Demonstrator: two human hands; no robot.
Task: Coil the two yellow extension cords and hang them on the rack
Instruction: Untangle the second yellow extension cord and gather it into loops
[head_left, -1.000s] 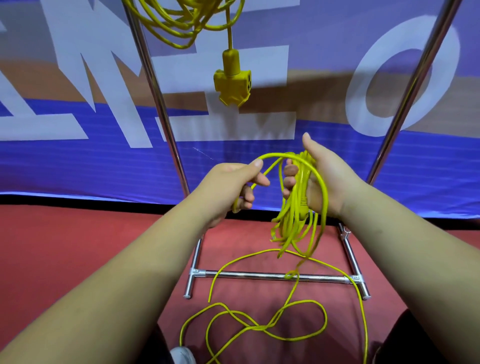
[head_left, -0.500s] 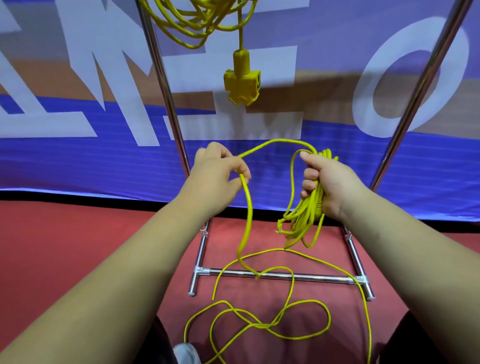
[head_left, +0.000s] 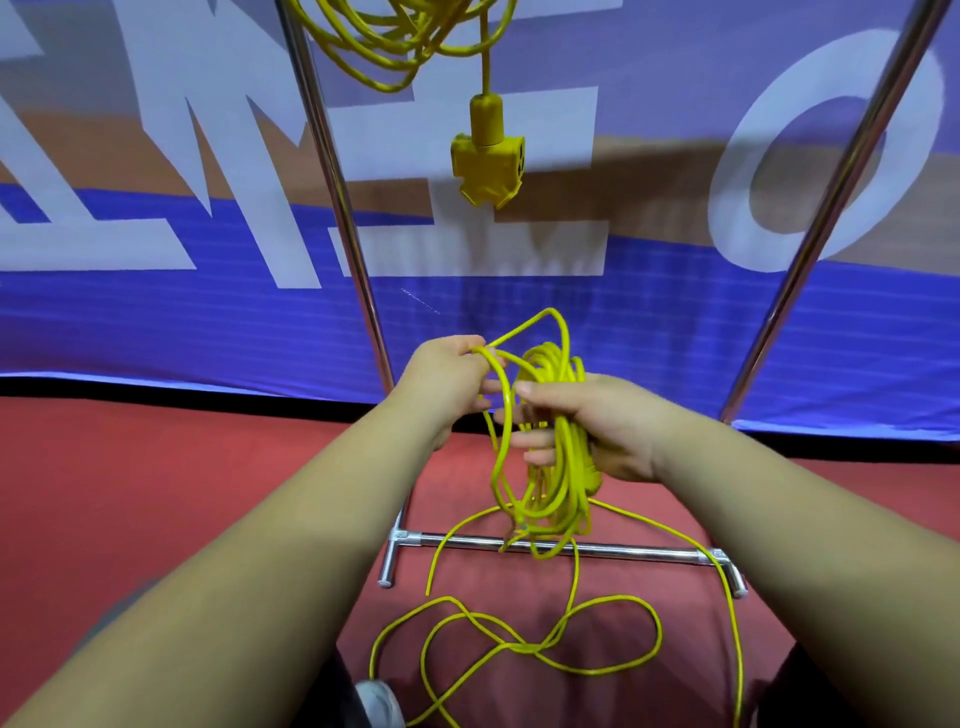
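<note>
Gripping the coiled part of the yellow cord (head_left: 563, 467) in our right hand (head_left: 618, 431), fingers curled round the bundle, we are pinching a loose loop with our left hand (head_left: 447, 379) just beside it. Its slack is trailing onto the red floor (head_left: 156, 493) across the rack (head_left: 340, 197) base. The other cord (head_left: 395, 62) is hanging overhead, its socket block (head_left: 488, 161) dangling.

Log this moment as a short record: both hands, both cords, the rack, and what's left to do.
left hand: pinches a loop of the second cord
right hand: grips the second cord's coiled bundle
second cord: partly coiled; loose loops lie on the floor
first cord: coiled, hanging on the rack, socket block dangling
remaining: finish coiling, hang the second cord
</note>
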